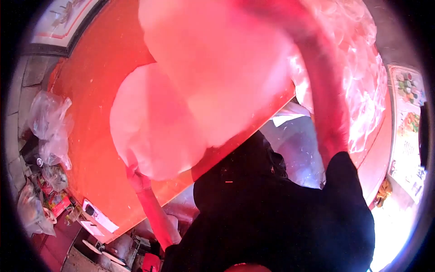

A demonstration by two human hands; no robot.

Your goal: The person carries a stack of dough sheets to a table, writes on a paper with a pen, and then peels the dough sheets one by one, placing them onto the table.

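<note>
A large, thin pale sheet [154, 136] with a rounded outline lies partly over the orange-red table [97, 136], tinted pink by the light. A second broad pale layer [217, 59] overlaps it and reaches the top of the view. My left hand [139, 180] pinches the sheet's near left edge by the table's front. My right arm curves up over the right side, and my right hand [256, 5] is smeared by motion at the top edge, over the pale layer. Its fingers do not show.
A tall heap in shiny clear plastic [355, 90] rises at the right. Crumpled plastic bags [50, 122] and small packets [59, 204] lie along the left. A framed picture [63, 22] stands top left, a printed poster [408, 131] at far right. White papers [100, 217] hang at the table's front corner.
</note>
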